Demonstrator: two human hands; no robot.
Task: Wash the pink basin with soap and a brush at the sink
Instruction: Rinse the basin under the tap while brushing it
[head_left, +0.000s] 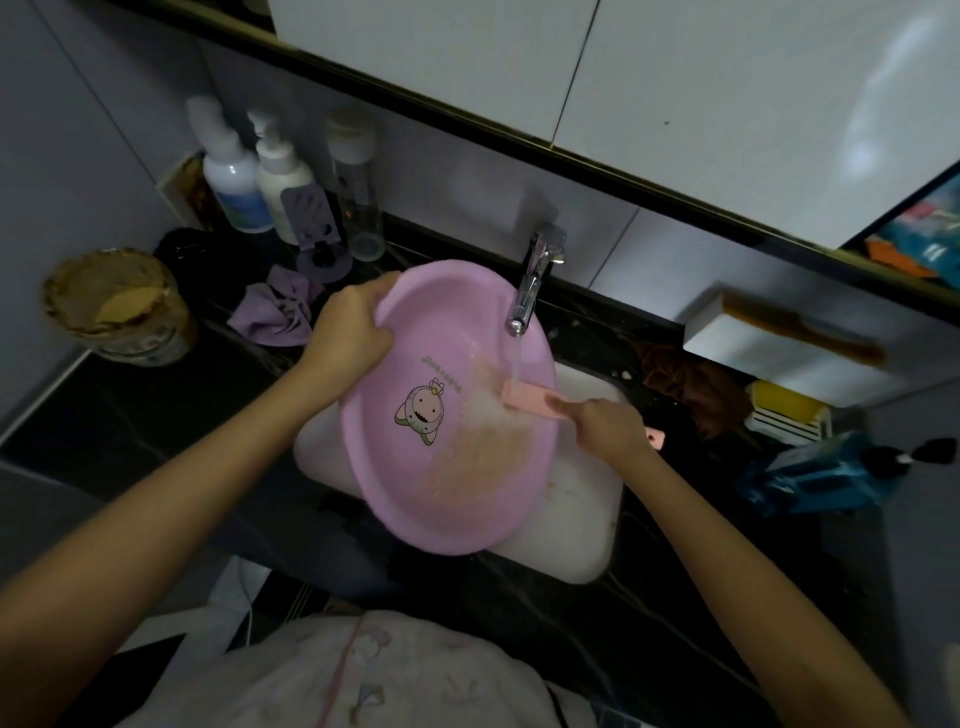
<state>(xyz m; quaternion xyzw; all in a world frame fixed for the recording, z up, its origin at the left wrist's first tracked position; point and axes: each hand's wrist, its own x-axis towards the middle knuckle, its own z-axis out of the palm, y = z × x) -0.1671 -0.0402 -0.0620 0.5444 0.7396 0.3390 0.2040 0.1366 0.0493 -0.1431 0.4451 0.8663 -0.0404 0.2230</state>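
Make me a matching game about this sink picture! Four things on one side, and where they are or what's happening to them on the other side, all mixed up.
Things:
1. pink basin
2. tap
3. brush
4. purple cloth

What goes with them:
A. water runs out of it
B. lies crumpled on the dark counter
C. the left hand grips its rim
D. the right hand holds it under the stream

Pairs: 1-C, 2-A, 3-D, 4-B.

Dim, soft, wide-angle edge distortion.
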